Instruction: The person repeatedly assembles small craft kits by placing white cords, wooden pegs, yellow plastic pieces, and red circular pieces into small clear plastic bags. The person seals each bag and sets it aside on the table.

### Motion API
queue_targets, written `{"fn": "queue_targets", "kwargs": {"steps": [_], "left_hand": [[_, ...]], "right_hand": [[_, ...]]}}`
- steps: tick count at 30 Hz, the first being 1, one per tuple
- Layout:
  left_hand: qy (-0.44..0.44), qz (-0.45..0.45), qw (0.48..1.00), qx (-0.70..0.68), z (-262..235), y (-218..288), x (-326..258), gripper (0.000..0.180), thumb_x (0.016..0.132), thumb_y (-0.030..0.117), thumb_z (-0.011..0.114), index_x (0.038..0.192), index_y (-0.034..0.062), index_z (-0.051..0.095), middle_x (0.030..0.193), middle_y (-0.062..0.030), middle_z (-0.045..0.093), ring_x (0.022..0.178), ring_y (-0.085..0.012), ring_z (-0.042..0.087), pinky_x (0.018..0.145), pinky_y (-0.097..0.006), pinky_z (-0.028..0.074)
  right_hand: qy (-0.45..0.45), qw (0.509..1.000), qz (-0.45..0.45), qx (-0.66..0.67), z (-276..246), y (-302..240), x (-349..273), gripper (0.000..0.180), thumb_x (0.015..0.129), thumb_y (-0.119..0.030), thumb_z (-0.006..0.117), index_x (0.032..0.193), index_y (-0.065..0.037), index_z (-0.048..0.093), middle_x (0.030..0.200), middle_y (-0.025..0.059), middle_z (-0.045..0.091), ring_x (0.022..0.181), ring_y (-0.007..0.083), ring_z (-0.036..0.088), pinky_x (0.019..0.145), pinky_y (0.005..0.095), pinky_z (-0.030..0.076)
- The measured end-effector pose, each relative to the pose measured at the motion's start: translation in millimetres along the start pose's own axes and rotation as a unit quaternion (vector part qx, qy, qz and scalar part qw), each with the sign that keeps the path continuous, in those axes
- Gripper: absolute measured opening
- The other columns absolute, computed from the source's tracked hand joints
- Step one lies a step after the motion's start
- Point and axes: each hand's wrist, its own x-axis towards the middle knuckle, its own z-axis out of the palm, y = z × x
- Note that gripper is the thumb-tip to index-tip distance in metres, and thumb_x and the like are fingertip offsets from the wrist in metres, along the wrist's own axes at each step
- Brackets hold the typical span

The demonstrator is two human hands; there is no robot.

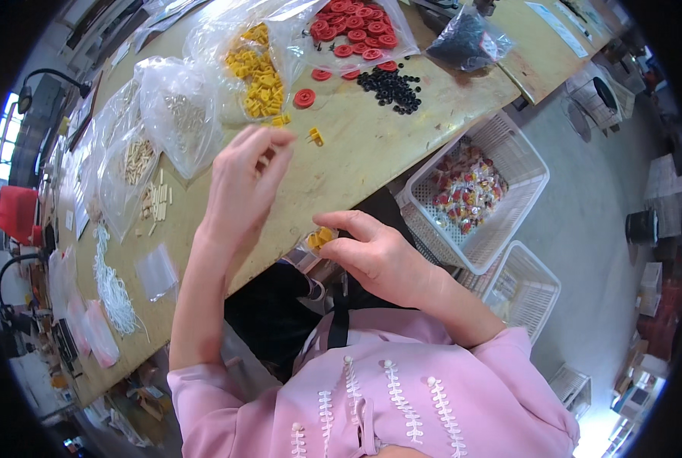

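Two bare hands work over the near edge of the wooden table (pixel 402 114), seen from the head camera. The left hand (pixel 241 191) is raised above the table, its fingers (pixel 268 149) pinched together on something too small to identify. The right hand (pixel 375 256) is just off the table edge, its fingers curled around a small clear bag (pixel 319 240) with yellow pieces inside.

To do this step well, I judge the bag mouth should stay open and turned toward the left hand, so a small piece does not fall between table and lap.

Beyond the left hand, further on the table, lie a bag of yellow plastic parts (pixel 261 72), red wheels (pixel 356 30) and a heap of black rings (pixel 390 88). One single yellow part (pixel 316 137) lies alone near the left hand. To the right of the table, on the grey floor, stands a white basket (pixel 509 145) holding packed red and white items.
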Motion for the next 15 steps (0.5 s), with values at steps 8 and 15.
{"fn": "queue_targets", "kwargs": {"steps": [8, 15], "left_hand": [[-0.049, 0.004, 0.957, 0.287, 51.6, -55.9, 100.6, 0.033, 0.092, 0.023, 0.073, 0.12, 0.0057, 0.073, 0.108, -0.0175, 0.073, 0.095, -0.033, 0.074, 0.088, -0.043, 0.058], [-0.024, 0.003, 0.969, 0.244, 66.7, -70.9, 142.9, 0.034, 0.09, 0.031, 0.072, 0.116, 0.0096, 0.077, 0.112, -0.0183, 0.072, 0.107, -0.0391, 0.07, 0.093, -0.049, 0.056]], "right_hand": [[0.02, 1.0, 0.019, 0.005, -10.6, 15.9, -13.5, 0.016, 0.088, -0.002, 0.075, 0.102, -0.001, 0.068, 0.131, 0.0208, 0.066, 0.117, 0.0372, 0.068, 0.092, 0.041, 0.061], [0.037, 0.999, 0.035, 0.02, -16.6, 34.1, -22.9, 0.022, 0.085, -0.004, 0.078, 0.103, -0.002, 0.065, 0.129, 0.0198, 0.065, 0.115, 0.0374, 0.068, 0.088, 0.0414, 0.062]]}}
